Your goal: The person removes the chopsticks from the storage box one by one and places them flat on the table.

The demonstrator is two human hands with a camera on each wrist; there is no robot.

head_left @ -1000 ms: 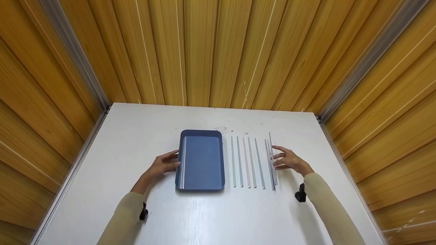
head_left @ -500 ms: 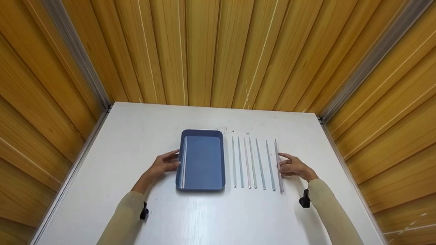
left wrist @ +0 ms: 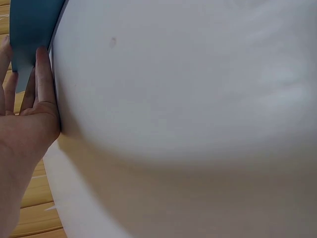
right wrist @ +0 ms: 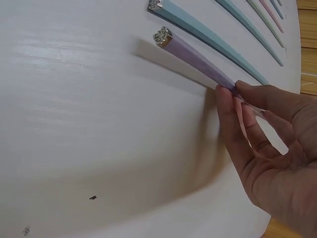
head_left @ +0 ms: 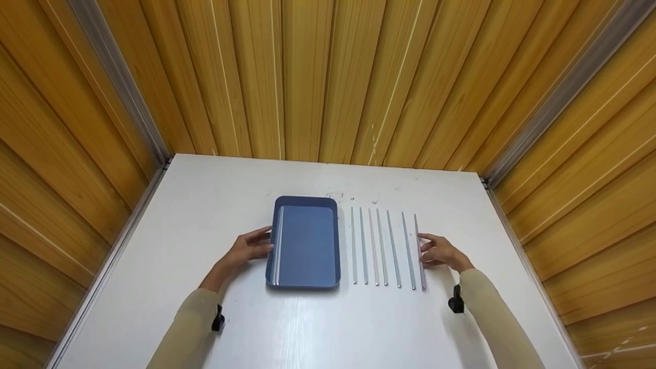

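Note:
My right hand [head_left: 442,252] pinches a lilac chopstick [right wrist: 198,62] between thumb and fingers at the right end of a row of pastel chopsticks. In the right wrist view its silver-tipped end casts a separate shadow on the table. Beside it lies a light blue chopstick [head_left: 408,251]. My left hand [head_left: 247,247] touches the left side of a blue rectangular tray [head_left: 335,246]; in the left wrist view its fingers [left wrist: 44,79] lie fairly straight against the tray's wall. Pale chopsticks [head_left: 279,246] lie lengthwise inside the tray along its left wall; their exact number is unclear.
Between tray and right hand, several more chopsticks, among them a pink one [head_left: 373,246], lie roughly parallel on the white table [head_left: 307,333]. Small dark marks [head_left: 335,195] dot the tabletop behind the tray. Wood-patterned walls [head_left: 302,77] enclose the table's back and sides.
My right hand has moved rightward and slightly toward me with the lilac chopstick, from close by the light blue one to the row's right end. The left hand and tray have stayed put.

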